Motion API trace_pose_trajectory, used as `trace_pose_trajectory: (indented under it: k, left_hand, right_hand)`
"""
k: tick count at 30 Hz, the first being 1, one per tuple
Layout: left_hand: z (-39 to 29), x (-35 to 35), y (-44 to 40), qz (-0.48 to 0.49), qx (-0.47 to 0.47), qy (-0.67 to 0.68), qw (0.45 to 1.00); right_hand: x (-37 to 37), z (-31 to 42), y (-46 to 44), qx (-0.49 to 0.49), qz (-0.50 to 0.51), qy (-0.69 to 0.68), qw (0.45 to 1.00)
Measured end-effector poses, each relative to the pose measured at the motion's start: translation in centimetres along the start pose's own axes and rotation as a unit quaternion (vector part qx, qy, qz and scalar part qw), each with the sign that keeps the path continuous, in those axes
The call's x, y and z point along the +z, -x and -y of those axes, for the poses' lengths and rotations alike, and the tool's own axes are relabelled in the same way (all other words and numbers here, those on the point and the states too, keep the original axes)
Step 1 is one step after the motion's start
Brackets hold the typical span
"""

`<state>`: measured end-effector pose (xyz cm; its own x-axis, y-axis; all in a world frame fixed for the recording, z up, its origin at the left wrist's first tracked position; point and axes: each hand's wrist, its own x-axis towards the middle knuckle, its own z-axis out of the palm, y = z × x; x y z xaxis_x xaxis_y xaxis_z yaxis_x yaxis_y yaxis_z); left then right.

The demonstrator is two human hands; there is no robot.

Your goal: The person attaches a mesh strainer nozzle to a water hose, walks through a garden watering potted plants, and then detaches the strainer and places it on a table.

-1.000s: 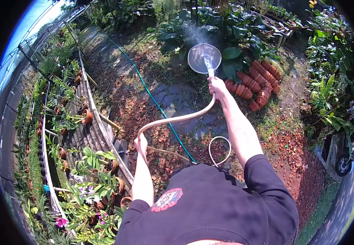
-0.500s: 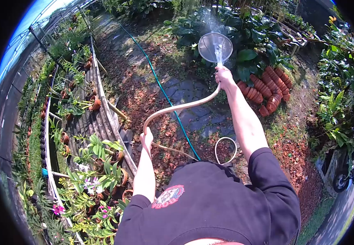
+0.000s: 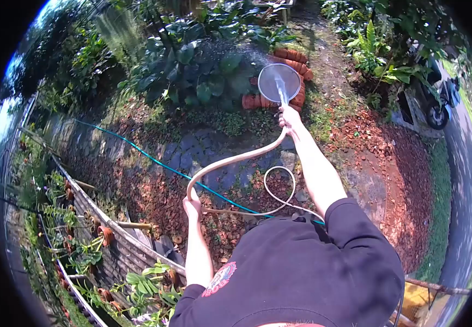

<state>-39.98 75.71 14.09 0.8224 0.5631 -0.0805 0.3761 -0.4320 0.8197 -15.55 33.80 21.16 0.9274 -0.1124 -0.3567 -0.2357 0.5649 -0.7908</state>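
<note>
Person in a dark T-shirt [image 3: 285, 267], both arms reaching forward over a sunlit garden path; right hand [image 3: 289, 119] closed in a fist, fingers wrapped about the end of a pale hose [image 3: 241, 157] just below a round spray head [image 3: 279, 83]; the spray head tilted away from the body, its face turned outward, a fine mist hanging beyond its far rim towards dark leafy plants [image 3: 187, 68].

Left hand [image 3: 192, 208] lower and nearer the body, curled round the same hose at its bend, finger detail too small to make out; the raised length ran in a slack S between the two hands, passing over a teal hose [image 3: 149, 157] on the ground; a loop of the pale hose lay beside the right forearm.

Stacked clay pots [image 3: 258, 102] showed directly behind the spray head, partly hidden by it; touching or apart, could not tell. Reddish chips covered much of the ground [image 3: 356, 136]; at lower left, potted plants stood along a slatted bench [image 3: 129, 267]; at upper right, a motorbike [image 3: 437, 115] stood near a paved road [image 3: 461, 180].
</note>
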Motion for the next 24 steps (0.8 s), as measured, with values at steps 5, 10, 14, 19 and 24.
trace_pose_trajectory:
  k: [5,10,14,19,24]
  left_hand:
    - [-6.4,9.3,-4.4,0.127,0.169,-0.102,0.972]
    - [-14.8,19.4,-2.2,0.233,0.248,-0.096,0.935]
    - [-21.4,27.4,1.5,0.305,0.348,-0.061,0.884]
    - [-33.1,32.2,13.5,0.462,0.435,0.014,0.773]
    - [-39.2,41.0,24.5,0.676,0.445,0.121,0.575]
  right_hand:
    - [-15.9,5.3,5.3,-0.095,-0.151,-0.087,0.980]
    - [-28.8,7.4,17.5,-0.203,-0.273,-0.117,0.933]
    - [-37.6,5.9,27.6,-0.251,-0.411,-0.193,0.855]
    - [-46.3,1.2,40.8,-0.367,-0.498,-0.328,0.714]
    - [-50.6,-2.9,54.0,-0.399,-0.631,-0.380,0.546]
